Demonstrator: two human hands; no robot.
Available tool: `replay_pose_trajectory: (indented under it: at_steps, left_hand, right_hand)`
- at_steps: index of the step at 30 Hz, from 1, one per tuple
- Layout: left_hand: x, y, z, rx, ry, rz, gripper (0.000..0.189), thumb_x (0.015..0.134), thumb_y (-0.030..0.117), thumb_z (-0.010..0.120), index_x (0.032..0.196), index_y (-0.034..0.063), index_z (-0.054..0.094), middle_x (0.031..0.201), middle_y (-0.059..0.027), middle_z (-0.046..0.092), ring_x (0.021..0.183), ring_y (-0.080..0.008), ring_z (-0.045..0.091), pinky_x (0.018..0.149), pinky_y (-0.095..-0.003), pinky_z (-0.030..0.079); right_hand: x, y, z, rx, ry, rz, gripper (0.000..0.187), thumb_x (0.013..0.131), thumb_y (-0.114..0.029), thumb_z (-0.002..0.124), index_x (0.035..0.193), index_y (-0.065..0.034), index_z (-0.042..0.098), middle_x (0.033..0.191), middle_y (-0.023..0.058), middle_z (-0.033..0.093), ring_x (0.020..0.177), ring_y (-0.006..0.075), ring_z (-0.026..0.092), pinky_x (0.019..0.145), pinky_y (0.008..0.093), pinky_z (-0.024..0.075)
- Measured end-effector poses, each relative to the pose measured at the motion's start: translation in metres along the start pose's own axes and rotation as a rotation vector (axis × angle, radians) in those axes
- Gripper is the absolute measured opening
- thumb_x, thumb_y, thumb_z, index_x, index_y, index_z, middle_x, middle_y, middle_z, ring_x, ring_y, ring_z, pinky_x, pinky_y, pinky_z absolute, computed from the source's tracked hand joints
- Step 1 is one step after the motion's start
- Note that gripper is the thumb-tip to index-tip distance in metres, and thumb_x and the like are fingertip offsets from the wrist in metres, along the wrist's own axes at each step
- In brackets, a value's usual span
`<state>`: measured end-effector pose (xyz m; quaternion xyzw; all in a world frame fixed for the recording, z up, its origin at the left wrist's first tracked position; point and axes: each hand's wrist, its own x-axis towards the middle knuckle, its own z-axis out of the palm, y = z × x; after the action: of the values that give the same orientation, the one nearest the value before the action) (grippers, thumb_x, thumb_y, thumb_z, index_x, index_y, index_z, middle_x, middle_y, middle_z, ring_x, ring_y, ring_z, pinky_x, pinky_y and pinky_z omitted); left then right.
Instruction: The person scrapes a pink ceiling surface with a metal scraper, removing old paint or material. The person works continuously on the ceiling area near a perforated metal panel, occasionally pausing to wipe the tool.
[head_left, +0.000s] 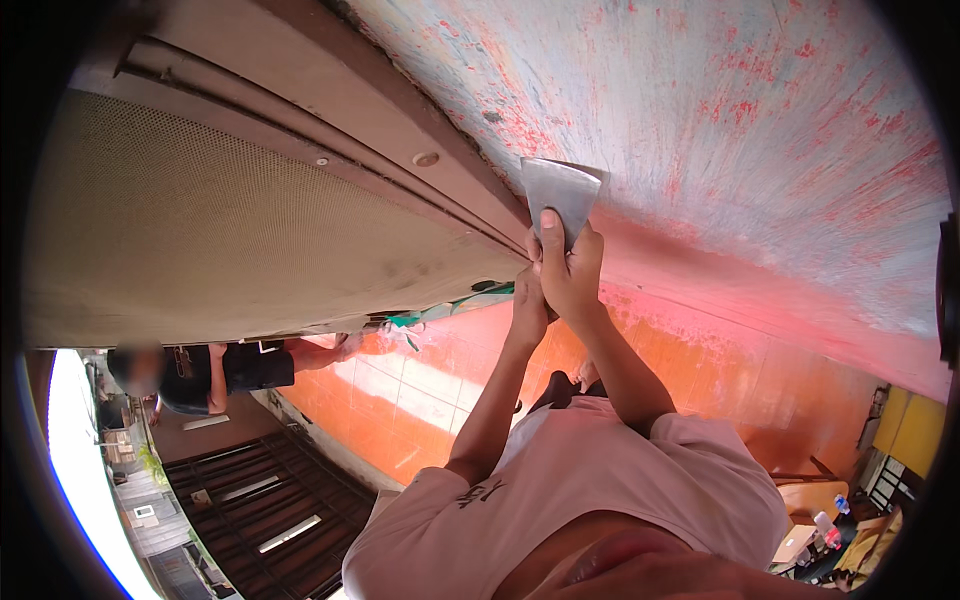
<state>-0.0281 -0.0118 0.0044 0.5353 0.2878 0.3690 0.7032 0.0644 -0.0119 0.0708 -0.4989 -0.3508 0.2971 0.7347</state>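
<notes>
A wide metal scraper blade (561, 191) lies with its broad edge at the wall (712, 135), whose bluish-white surface shows red and pink patches. My right hand (568, 266) grips the scraper low on the blade, thumb flat on the metal. Just below and to the left, my left hand (531, 304) is closed around the lower part of the tool; the handle is hidden by the hands. Beside the blade, on its left, runs the brown frame (450, 150) of a door or window with a mesh panel (225, 225).
Orange floor tiles (427, 382) lie below, with green and white scraps (405, 321) by the panel's foot. Another person (255, 367) stands at the left. A dark slatted gate (262, 502) is at lower left. A wooden chair (814, 499) and bottles (829, 529) are at lower right.
</notes>
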Motion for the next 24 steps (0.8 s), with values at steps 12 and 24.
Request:
replay_pose_trajectory:
  at_steps: [12,24]
  left_hand:
    - [-0.009,0.113,0.042,-0.018,-0.226,0.326,0.048,0.104,0.03,0.042,0.136,-0.0056,0.041,0.061,-0.0013,0.048,0.048,-0.0079,0.043,0.045,-0.0236,0.033]
    - [-0.006,0.145,0.039,-0.178,-0.282,0.247,0.031,0.105,0.029,0.037,0.098,0.0008,0.048,0.053,0.0023,0.04,0.043,-0.0048,0.032,0.043,-0.0224,0.025]
  right_hand:
    - [0.02,-0.123,0.011,0.016,-0.039,-0.266,0.036,0.102,-0.024,0.05,0.075,0.0004,0.055,0.056,0.0026,0.053,0.046,0.0089,0.044,0.045,0.0272,0.039]
    - [0.032,-0.136,0.024,-0.129,0.015,-0.163,0.046,0.102,-0.033,0.054,0.064,-0.0084,0.043,0.057,-0.0077,0.035,0.056,0.0032,0.027,0.047,0.0274,0.0208]
